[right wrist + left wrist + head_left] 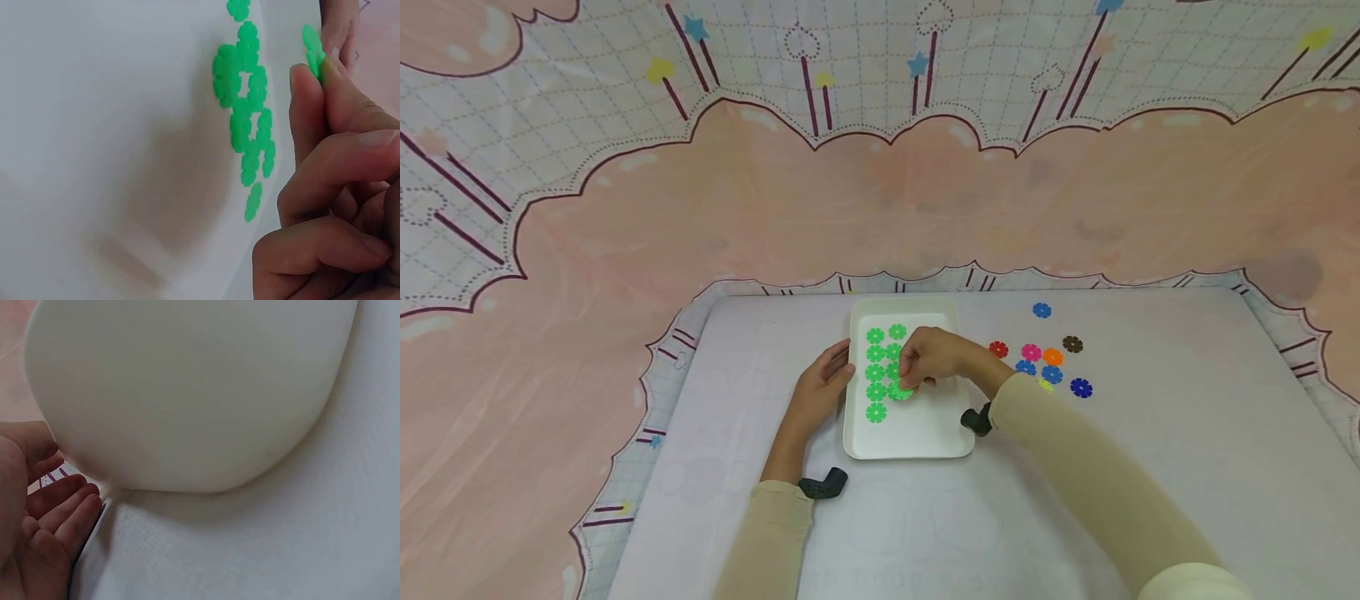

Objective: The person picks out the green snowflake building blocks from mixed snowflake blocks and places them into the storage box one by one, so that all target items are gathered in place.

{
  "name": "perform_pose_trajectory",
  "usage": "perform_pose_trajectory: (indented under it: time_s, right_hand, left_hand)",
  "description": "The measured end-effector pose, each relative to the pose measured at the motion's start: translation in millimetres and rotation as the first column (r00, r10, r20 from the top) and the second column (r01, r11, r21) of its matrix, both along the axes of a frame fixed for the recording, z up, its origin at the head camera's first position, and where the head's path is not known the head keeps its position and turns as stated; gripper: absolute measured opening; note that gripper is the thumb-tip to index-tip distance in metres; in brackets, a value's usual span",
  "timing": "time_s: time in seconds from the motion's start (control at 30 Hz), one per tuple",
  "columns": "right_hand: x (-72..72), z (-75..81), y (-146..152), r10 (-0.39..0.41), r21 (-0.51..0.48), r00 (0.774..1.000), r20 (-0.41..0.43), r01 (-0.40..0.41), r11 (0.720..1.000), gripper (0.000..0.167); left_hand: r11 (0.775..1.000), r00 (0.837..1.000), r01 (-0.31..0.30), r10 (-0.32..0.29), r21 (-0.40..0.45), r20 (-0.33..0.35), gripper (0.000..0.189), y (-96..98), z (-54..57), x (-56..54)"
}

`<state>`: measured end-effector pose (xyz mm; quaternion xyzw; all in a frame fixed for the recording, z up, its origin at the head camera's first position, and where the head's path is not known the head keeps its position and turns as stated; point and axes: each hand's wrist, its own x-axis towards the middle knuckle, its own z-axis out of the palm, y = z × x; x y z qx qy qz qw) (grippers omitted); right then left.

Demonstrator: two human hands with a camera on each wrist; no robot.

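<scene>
A white tray (925, 433) lies on the table, with several green snowflake building discs (876, 372) set in two columns along its left half. My right hand (936, 354) is over the tray, pinching one green snowflake building disc (311, 47) between thumb and index finger, the other fingers curled in. In the head view that disc overlaps the second column. At the tray's left rim is my left hand (822, 382), its fingers loosely extended and touching the edge. The left wrist view shows those fingers (78, 519) beside the tray's pale outer wall (187, 425).
Right of the tray lie loose discs: red (997, 349), pink (1031, 353), orange (1053, 357), brown (1072, 344), dark blue (1081, 387), several lighter blue (1042, 310) and a yellow one (1045, 385) partly behind the right forearm. A patterned cloth (880, 208) hangs behind the table.
</scene>
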<state>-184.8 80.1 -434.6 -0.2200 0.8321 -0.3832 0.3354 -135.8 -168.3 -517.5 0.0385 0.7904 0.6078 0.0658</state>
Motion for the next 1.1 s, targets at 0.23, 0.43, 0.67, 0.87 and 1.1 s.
perform_pose_trajectory:
  time_s: [0.23,0.43,0.67,0.87,1.1]
  right_hand:
    - [0.5,-7.4,-8.1,-0.024,0.073,1.000,0.012,0.023,0.997,0.020]
    - [2.1,-13.7,-15.0,0.012,0.151,1.000,-0.007,-0.011,0.988,0.022]
    - [3.2,-20.9,-17.5,0.019,0.187,1.000,-0.008,-0.017,0.982,0.021]
    - [3.5,-26.8,-18.4,0.046,0.234,0.998,-0.039,-0.036,0.972,0.022]
    - [5.4,-28.9,-21.0,0.062,0.253,0.995,-0.079,-0.041,0.967,0.022]
  left_hand:
    - [1.000,1.000,0.000,0.000,0.018,0.001,0.051,-0.3,-1.4,0.1]
    - [1.000,1.000,-0.002,0.002,0.006,-0.006,0.051,-0.4,-0.4,0.7]
    - [1.000,1.000,-0.001,0.001,-0.004,-0.009,0.050,-0.8,0.4,1.1]
    - [1.000,1.000,-0.007,0.007,-0.005,-0.009,0.049,0.1,0.3,0.0]
    - [1.000,1.000,-0.005,0.005,-0.002,-0.007,0.048,-1.1,0.2,-0.2]
